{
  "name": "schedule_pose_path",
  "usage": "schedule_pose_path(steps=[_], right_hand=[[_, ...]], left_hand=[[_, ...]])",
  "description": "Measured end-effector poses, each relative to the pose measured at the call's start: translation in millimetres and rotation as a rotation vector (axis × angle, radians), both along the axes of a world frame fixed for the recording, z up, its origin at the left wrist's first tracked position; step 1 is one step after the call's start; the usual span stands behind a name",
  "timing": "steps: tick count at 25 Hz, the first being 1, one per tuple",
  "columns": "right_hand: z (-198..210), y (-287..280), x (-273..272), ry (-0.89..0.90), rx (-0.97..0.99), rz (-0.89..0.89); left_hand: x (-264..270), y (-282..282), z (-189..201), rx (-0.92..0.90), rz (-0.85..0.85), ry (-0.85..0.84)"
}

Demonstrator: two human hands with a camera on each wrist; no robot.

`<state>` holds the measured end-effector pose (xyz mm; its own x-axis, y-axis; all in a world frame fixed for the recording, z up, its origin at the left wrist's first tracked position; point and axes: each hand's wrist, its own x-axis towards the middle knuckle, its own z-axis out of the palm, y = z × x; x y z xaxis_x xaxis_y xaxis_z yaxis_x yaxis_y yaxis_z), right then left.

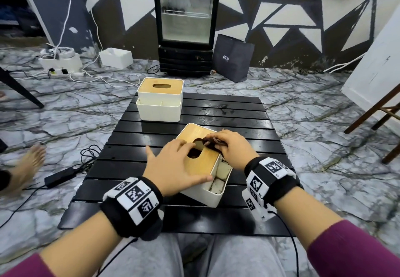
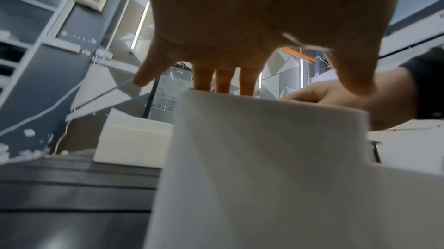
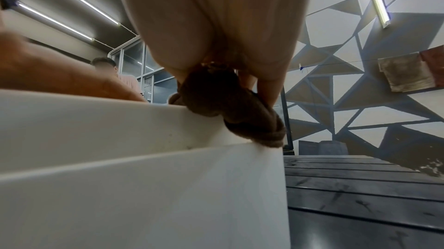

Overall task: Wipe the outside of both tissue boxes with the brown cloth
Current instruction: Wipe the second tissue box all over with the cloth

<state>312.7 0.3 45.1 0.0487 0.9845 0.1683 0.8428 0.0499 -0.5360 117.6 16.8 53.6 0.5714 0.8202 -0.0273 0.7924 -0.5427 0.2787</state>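
The left hand [image 1: 173,164] lies flat and spread on the pale wooden lid of the near white plastic tissue box [image 1: 202,192], fingers straight, thumb along the lid's near edge, steadying it and gripping nothing; the left wrist view shows those straight fingers [image 2: 223,82] reaching over the box's top edge. This box sits on the black slatted table [image 1: 238,112] directly under both hands, turned so its long axis runs from near-left toward far-right. To the right of the lid's oval opening, the right hand [image 1: 231,147] is curled round the bunched brown cloth [image 1: 213,142], pressing it to the lid's far-right part; from the right wrist the cloth [image 3: 230,108] hangs over the box's rim. The right hand is thus the wiping hand, and I judge the side walls are reached next by sweeping along that axis. The box's open side compartments [image 1: 220,177] appear empty. The second white tissue box with wooden lid [image 1: 160,101] stands well apart at the table's far-left, its front tray seemingly empty.
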Motion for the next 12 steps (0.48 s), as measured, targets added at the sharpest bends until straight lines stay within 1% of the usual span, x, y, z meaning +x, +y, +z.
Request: schedule_pose_path(steps=[3, 7, 12], right_hand=[[0.5, -1.7, 1.5, -0.001, -0.003, 0.003], [-1.0, -12.4, 9.3, 0.038, -0.003, 0.003], [-6.3, -29.5, 16.2, 0.056, 0.037, 0.039]], left_hand=[[5.9, -2.0, -1.8, -0.027, -0.010, 0.014], [-1.8, 11.5, 2.5, -0.090, -0.056, 0.000], [-15.9, 30.3, 6.0, -0.043, -0.043, -0.054]])
